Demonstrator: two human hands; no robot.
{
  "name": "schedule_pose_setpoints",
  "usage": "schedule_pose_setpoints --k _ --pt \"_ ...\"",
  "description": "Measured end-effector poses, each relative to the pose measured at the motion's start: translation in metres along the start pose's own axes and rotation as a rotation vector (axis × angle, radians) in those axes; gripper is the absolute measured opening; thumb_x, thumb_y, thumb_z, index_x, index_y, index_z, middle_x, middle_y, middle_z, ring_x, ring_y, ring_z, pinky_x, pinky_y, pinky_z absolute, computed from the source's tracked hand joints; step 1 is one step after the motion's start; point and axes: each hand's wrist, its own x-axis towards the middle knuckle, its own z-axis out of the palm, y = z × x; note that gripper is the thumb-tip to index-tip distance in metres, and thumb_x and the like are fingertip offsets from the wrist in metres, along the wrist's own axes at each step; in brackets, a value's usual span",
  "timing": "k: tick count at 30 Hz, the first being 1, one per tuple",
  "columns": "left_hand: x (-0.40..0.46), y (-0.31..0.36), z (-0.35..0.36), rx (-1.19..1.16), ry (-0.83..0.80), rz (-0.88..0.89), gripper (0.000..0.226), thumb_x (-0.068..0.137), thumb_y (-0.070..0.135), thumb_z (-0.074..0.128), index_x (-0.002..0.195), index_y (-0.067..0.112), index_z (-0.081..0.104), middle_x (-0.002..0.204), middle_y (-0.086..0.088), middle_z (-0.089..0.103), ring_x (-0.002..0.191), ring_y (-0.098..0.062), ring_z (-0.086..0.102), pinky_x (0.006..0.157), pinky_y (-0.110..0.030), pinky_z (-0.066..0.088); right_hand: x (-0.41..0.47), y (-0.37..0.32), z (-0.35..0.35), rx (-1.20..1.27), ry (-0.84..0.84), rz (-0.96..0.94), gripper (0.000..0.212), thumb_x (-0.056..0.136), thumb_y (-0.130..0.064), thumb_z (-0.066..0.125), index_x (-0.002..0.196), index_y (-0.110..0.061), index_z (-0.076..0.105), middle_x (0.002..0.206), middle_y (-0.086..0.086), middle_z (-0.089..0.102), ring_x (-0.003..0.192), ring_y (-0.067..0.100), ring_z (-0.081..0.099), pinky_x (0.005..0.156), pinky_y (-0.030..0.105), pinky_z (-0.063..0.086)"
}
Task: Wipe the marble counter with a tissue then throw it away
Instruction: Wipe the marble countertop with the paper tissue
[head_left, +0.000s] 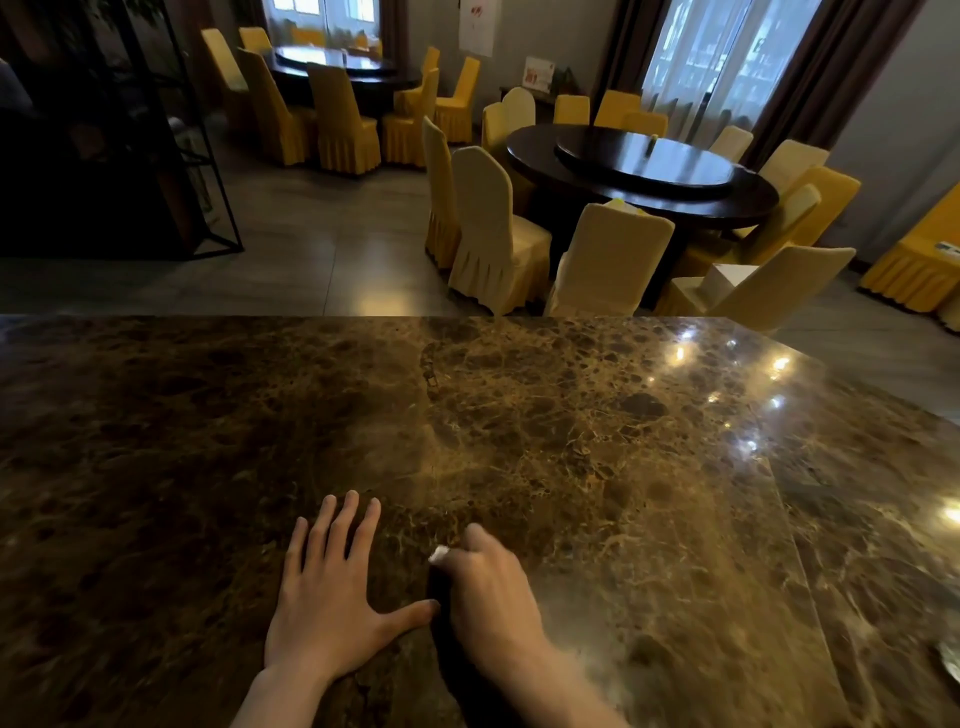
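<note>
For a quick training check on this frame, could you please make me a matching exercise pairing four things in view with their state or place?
Column one:
1. left hand
2. right hand
3. tissue
4. round dark table

Column two:
A. a small white bit showing at the fingers
B. flat on the marble counter, fingers spread
C. beyond the counter, ringed by covered chairs
D. closed around something, blurred

Pairs: 1-B, 2-D, 3-A, 4-C
</note>
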Motion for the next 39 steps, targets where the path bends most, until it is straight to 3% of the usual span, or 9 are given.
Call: schedule_pose_setpoints --k 3,8,11,16,19,23,28,32,39 --pt "0.000 0.000 0.001 -0.002 -0.001 -0.006 0.144 0.052 0.118 0.013 0.163 0.033 -0.019 0.173 0.006 -0.026 0.154 -0.016 -0.036 0.130 -0.049 -0.018 -0.003 0.028 -0.021 -0.003 -0.001 0.005 0.010 0.095 -0.027 0.065 0.096 -0.025 0.075 0.085 -0.013 0.044 0.074 0.007 0.046 0.064 0.021 0.034" --pt "-0.001 0.001 0.003 -0.021 -0.005 -0.005 0.142 0.053 0.118 0.015 0.162 0.035 -0.022 0.171 0.008 -0.029 0.152 -0.015 -0.040 0.129 -0.050 -0.020 0.026 0.068 -0.050 -0.013 0.267 0.523 0.023 0.094 -0.004 0.056 0.097 -0.008 0.079 0.096 0.007 0.059 0.090 0.031 0.062 0.081 0.042 0.053" --pt "0.000 0.001 0.001 -0.029 -0.002 -0.002 0.141 0.056 0.117 0.017 0.163 0.033 -0.020 0.170 0.007 -0.030 0.153 -0.016 -0.038 0.129 -0.050 -0.020 0.037 0.019 -0.026 0.049 0.208 0.362 0.025 0.094 -0.003 0.058 0.103 -0.016 0.077 0.102 0.002 0.059 0.095 0.023 0.061 0.084 0.036 0.053" --pt "-0.001 -0.001 0.000 0.015 -0.010 0.018 0.132 0.070 0.106 0.036 0.164 0.031 -0.019 0.174 0.003 -0.025 0.154 -0.018 -0.036 0.132 -0.053 -0.012 0.027 -0.026 0.005 0.032 0.008 -0.009 0.021 0.096 -0.014 0.064 0.107 -0.028 0.076 0.094 -0.008 0.051 0.081 0.008 0.052 0.071 0.023 0.049" --pt "-0.002 0.000 -0.001 -0.023 -0.003 0.009 0.141 0.056 0.117 0.017 0.163 0.032 -0.020 0.170 0.007 -0.030 0.154 -0.016 -0.037 0.130 -0.049 -0.019 0.035 0.011 -0.018 -0.014 0.092 0.163 0.021 0.094 -0.009 0.061 0.098 -0.022 0.078 0.094 -0.005 0.056 0.085 0.013 0.057 0.075 0.027 0.049" --pt "-0.002 0.002 0.003 -0.045 0.006 0.002 0.143 0.053 0.118 0.016 0.162 0.034 -0.020 0.169 0.009 -0.030 0.152 -0.014 -0.039 0.128 -0.049 -0.021 0.054 0.024 -0.028 -0.012 0.244 0.422 0.025 0.093 -0.001 0.055 0.095 -0.011 0.078 0.099 0.006 0.059 0.091 0.027 0.063 0.079 0.038 0.055" --pt "0.000 -0.002 0.004 0.001 0.001 0.019 0.135 0.060 0.110 0.016 0.165 0.032 -0.015 0.174 0.005 -0.023 0.155 -0.017 -0.035 0.130 -0.050 -0.018 0.049 -0.037 0.010 0.055 0.091 0.109 0.024 0.092 -0.004 0.062 0.097 -0.022 0.077 0.100 -0.004 0.056 0.088 0.014 0.058 0.077 0.027 0.056" --pt "-0.002 -0.001 0.002 0.025 0.001 0.022 0.134 0.060 0.108 0.015 0.165 0.030 -0.015 0.175 0.002 -0.021 0.155 -0.019 -0.033 0.132 -0.052 -0.012 0.029 -0.026 0.001 0.014 -0.007 -0.013 0.024 0.092 -0.009 0.064 0.104 -0.025 0.077 0.095 -0.006 0.053 0.082 0.012 0.056 0.071 0.025 0.052" --pt "-0.005 0.001 0.000 -0.018 0.021 0.021 0.142 0.057 0.117 0.017 0.166 0.031 -0.009 0.176 0.003 -0.017 0.158 -0.019 -0.028 0.132 -0.052 -0.012 0.023 0.054 -0.042 -0.020 0.247 0.483 0.028 0.091 -0.004 0.057 0.104 -0.015 0.080 0.101 0.011 0.064 0.096 0.035 0.064 0.083 0.038 0.051"
